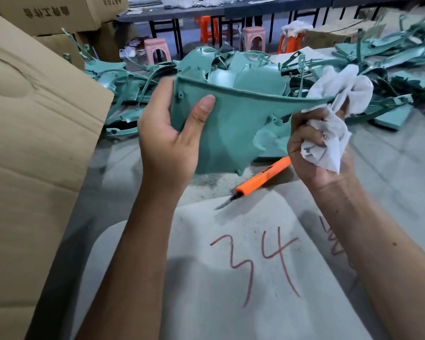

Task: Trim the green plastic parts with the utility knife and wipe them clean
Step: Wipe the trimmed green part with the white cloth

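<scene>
left hand (167, 141) grips the green plastic part (231, 126) at its left end, thumb laid across the inner face, fingers curled round behind. part is held up in the air above the work surface, ribbed rim on top, narrowing to a long tip on the right. right hand (312, 148) is fisted round a crumpled white rag (339, 111), which is bunched against the part's narrow right tip. same hand also seems to carry the orange utility knife (260, 179): handle runs out from under the fist, blade extended and pointing down-left, tip close to the white sheet (231, 278); can't tell the exact grip. sheet has "34" handwritten in red marker, more red scrawl at its right edge, not legible. big pile of green plastic parts (268, 69) behind the held one. cardboard flap (35, 143) on the left; cardboard boxes (59, 13) top left carry printed characters, upside down, not readable. pink stools (157, 49) and orange stools (207, 28) by the dark tables (231, 8) at the back.
</scene>
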Demonstrator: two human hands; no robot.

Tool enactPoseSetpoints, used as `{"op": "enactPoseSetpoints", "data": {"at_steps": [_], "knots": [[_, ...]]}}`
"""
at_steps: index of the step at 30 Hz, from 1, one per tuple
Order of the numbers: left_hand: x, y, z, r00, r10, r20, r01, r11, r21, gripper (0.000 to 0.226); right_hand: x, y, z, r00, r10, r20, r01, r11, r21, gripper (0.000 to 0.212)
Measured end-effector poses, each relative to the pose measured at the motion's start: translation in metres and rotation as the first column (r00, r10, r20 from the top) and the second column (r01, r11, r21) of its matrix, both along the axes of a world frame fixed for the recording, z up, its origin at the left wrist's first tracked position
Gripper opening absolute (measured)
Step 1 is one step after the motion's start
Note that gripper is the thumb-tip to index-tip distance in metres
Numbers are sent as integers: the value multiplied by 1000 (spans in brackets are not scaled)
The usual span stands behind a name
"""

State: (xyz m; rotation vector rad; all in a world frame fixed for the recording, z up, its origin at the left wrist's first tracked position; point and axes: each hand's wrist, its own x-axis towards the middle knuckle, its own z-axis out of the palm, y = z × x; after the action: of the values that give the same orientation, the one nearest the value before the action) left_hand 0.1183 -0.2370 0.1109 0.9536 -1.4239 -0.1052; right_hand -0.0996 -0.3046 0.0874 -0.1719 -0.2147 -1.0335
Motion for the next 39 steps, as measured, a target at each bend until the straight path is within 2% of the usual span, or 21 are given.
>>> {"op": "enactPoseSetpoints", "data": {"at_steps": [1,3,5,6,7,10,11,13,15,17,19,22,25,27,29,31,34,36,37,38,39], "knots": [[0,0,-4,991,-45,-123,63,987,145,18,1,-2,-3,999,6,-47,-5,1000,27,22],[-3,0,-17,908,-46,-416,244,865,438,18,1,-9,-10,952,-67,-299,97,992,86,16],[-8,0,-28,826,37,-562,350,748,563,16,3,-9,-18,740,-215,-637,232,971,-58,26],[-12,-2,-32,802,71,-593,368,723,584,18,7,-7,-22,637,-250,-729,243,963,-118,28],[-16,-4,-35,784,99,-613,380,704,600,20,12,-4,-23,574,-270,-773,235,959,-161,30],[-27,-8,-43,766,161,-622,397,643,655,30,30,7,-18,555,-335,-762,229,942,-247,49],[-28,-10,-44,770,181,-612,380,640,668,31,34,10,-17,598,-335,-729,240,942,-236,48],[-26,-11,-45,778,211,-592,330,665,670,31,38,7,-16,655,-342,-673,256,939,-229,30],[-22,-11,-43,788,212,-578,303,684,663,29,36,6,-18,563,-359,-744,207,933,-294,12],[-18,-10,-41,803,185,-567,319,670,670,29,30,4,-21,457,-351,-817,93,933,-349,14],[-14,-7,-40,786,125,-605,386,666,639,27,26,5,-18,419,-331,-845,-35,924,-380,10],[-6,-4,-37,743,80,-664,432,701,567,24,24,7,-16,391,-271,-879,-130,930,-345,40],[-3,-4,-38,701,126,-702,423,719,552,24,34,14,-13,443,-211,-871,-108,952,-285,47],[-1,-8,-39,655,205,-727,371,751,546,23,38,18,-12,459,-197,-866,-45,969,-244,40],[10,-12,-39,595,327,-734,235,803,548,23,42,26,-13,360,-246,-900,-134,941,-311,28],[25,-15,-38,574,397,-716,115,827,550,25,52,39,-18,359,-291,-887,-230,893,-386,25],[40,-14,-39,569,356,-741,110,860,498,23,70,47,-21,475,-262,-840,-64,942,-330,36],[37,-13,-38,594,313,-741,155,860,487,23,70,42,-19,582,-236,-779,123,972,-202,39],[34,-13,-38,625,286,-726,174,856,487,23,68,38,-18,626,-227,-746,170,973,-153,47],[32,-13,-38,667,257,-699,183,853,488,24,66,34,-17,627,-228,-745,171,973,-154,59],[30,-14,-39,708,229,-668,187,851,491,24,64,31,-18,573,-270,-774,163,963,-216,68]]}}
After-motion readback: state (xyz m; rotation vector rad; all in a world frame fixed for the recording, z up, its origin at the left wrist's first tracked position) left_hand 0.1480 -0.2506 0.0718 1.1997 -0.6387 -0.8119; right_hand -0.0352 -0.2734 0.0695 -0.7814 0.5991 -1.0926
